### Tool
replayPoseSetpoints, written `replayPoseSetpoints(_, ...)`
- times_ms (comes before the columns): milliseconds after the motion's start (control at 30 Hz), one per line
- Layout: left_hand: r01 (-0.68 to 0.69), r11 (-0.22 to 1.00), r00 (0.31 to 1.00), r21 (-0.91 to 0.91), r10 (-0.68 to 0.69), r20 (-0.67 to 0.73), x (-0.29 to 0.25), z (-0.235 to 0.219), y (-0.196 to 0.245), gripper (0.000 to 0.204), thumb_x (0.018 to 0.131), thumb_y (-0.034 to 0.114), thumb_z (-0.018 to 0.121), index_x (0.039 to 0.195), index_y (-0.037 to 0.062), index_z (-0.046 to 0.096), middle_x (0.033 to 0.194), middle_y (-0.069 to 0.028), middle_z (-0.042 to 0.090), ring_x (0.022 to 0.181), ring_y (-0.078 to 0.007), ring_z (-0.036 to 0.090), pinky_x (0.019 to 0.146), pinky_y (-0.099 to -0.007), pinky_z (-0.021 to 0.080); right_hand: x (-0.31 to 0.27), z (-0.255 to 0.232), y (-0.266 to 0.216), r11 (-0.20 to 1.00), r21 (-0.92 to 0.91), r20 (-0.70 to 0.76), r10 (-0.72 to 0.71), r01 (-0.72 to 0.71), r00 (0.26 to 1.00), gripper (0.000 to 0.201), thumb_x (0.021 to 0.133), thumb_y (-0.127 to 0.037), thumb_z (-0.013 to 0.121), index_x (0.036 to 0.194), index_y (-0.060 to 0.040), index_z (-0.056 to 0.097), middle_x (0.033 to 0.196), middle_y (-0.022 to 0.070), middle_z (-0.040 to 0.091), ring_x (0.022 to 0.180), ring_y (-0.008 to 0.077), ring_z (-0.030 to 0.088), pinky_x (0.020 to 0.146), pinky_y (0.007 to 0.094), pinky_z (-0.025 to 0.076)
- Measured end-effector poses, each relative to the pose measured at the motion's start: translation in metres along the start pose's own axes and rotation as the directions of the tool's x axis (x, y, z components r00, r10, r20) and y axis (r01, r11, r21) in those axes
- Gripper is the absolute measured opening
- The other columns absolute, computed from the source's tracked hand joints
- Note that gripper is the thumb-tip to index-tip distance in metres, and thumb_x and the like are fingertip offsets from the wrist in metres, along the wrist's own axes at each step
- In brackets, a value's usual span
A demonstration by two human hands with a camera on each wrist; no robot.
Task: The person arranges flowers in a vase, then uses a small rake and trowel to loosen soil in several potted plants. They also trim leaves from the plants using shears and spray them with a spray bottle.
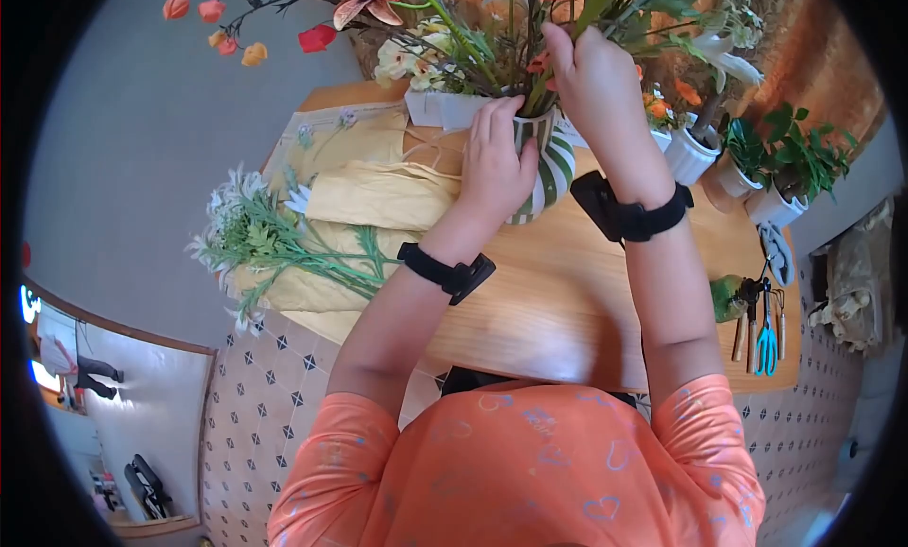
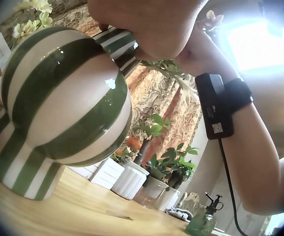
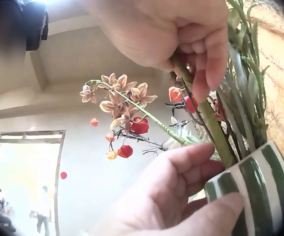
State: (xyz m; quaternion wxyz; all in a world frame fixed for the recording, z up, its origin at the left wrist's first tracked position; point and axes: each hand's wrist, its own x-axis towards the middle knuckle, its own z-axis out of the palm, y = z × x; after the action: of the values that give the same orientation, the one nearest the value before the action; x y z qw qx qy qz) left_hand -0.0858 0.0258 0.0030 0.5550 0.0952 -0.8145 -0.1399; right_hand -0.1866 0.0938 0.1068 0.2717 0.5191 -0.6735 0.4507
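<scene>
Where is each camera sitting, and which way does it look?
Head: on the person's head, looking forward and down at the striped vase; left hand, right hand and orange shirt show.
Left wrist: worn there, facing the vase's side; left hand and right arm show.
Right wrist: worn there, facing a green stem; both hands show.
Both wrist views share the vase.

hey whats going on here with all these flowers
A person is handling flowers at a wooden table. Their right hand grips a thick green stem in the striped vase, while the left hand holds the vase near its rim. White-flowered stems lie on yellow wrapping to the left.
</scene>
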Motion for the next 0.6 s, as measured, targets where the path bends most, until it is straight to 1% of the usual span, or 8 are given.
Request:
replayPoseSetpoints(133,-0.032,0.999,0.999,0.005,0.032,-0.002,-0.002,0.003,-0.003,0.046,0.072,-0.001,0.061,0.114,-0.0014,0.044,0.109,-0.0216,0.05,0.103,-0.0386,0.05,0.09,-0.0427,0.04,0.014,0.003,0.01,1.0,-0.007,0.005,0.024,-0.024,1.0,0.041,0.089,-0.03,0.054,0.068,0.005,0.056,0.059,0.0252,0.057,0.058,0.0407,0.06,0.053,0.0465,0.049)
replayPoseSetpoints(167,-0.035,0.999,0.999,0.0,0.035,0.012,-0.001,0.002,-0.003,0.043,0.071,0.0,0.062,0.11,-0.0011,0.045,0.107,-0.0208,0.051,0.103,-0.0382,0.05,0.089,-0.0423,0.04,0.019,0.005,0.018,0.996,-0.046,0.093,0.084,-0.08,0.992,0.045,0.094,-0.035,0.048,0.079,0.0071,0.056,0.057,0.0149,0.061,0.055,0.025,0.066,0.053,0.0361,0.051)
replayPoseSetpoints(200,-0.034,0.999,0.999,-0.002,0.034,0.015,-0.001,0.001,-0.004,0.043,0.071,0.0,0.062,0.11,-0.0011,0.045,0.107,-0.0208,0.051,0.103,-0.0382,0.05,0.089,-0.0423,0.04,0.018,0.006,0.02,0.995,-0.048,0.093,0.087,-0.082,0.992,0.045,0.094,-0.035,0.048,0.079,0.0071,0.056,0.057,0.0149,0.061,0.055,0.025,0.066,0.053,0.0361,0.051)
replayPoseSetpoints(300,-0.094,0.995,0.993,0.041,0.09,0.08,0.0,-0.002,-0.007,0.041,0.07,0.0,0.063,0.108,-0.0008,0.047,0.105,-0.0197,0.051,0.102,-0.0374,0.05,0.089,-0.0419,0.041,0.022,0.009,0.025,0.996,-0.088,0.005,0.017,-0.016,1.0,0.038,0.092,-0.025,0.048,0.074,0.0077,0.056,0.066,0.0308,0.055,0.067,0.0467,0.057,0.061,0.0508,0.046)
replayPoseSetpoints(333,-0.093,0.995,0.993,0.043,0.089,0.081,0.001,-0.003,-0.005,0.04,0.069,0.0,0.064,0.106,-0.0006,0.049,0.104,-0.0194,0.052,0.102,-0.0372,0.05,0.089,-0.0419,0.041,0.024,0.011,0.028,0.996,-0.087,0.004,0.018,-0.018,1.0,0.038,0.092,-0.025,0.048,0.074,0.0077,0.056,0.066,0.0308,0.055,0.067,0.0467,0.057,0.061,0.0508,0.046)
replayPoseSetpoints(433,-0.09,0.995,0.993,0.049,0.086,0.085,0.001,-0.004,-0.004,0.039,0.068,0.001,0.065,0.105,-0.0003,0.05,0.103,-0.0191,0.052,0.101,-0.037,0.05,0.088,-0.0422,0.041,0.027,0.01,0.033,0.991,-0.099,-0.07,0.084,-0.091,0.994,0.033,0.09,-0.022,0.049,0.074,0.0059,0.056,0.064,0.0246,0.059,0.059,0.0366,0.061,0.053,0.0428,0.049)
replayPoseSetpoints(567,-0.08,0.994,0.993,0.068,0.073,0.096,0.001,-0.003,-0.003,0.041,0.067,0.001,0.065,0.105,-0.0004,0.051,0.104,-0.0196,0.052,0.102,-0.0372,0.05,0.088,-0.0426,0.041,0.018,0.002,0.02,0.939,0.077,0.218,0.311,-0.334,0.925,0.042,0.094,-0.034,0.048,0.084,0.0067,0.055,0.063,0.0146,0.063,0.053,0.0224,0.064,0.05,0.0325,0.049)
replayPoseSetpoints(600,-0.084,0.994,0.992,0.063,0.078,0.096,0.001,-0.003,-0.004,0.041,0.067,0.001,0.065,0.105,-0.0004,0.051,0.104,-0.0196,0.052,0.102,-0.0372,0.05,0.088,-0.0426,0.041,0.013,0.001,0.021,0.939,0.074,0.213,0.314,-0.335,0.925,0.042,0.094,-0.034,0.048,0.084,0.0067,0.055,0.063,0.0146,0.063,0.053,0.0224,0.064,0.05,0.0325,0.049)
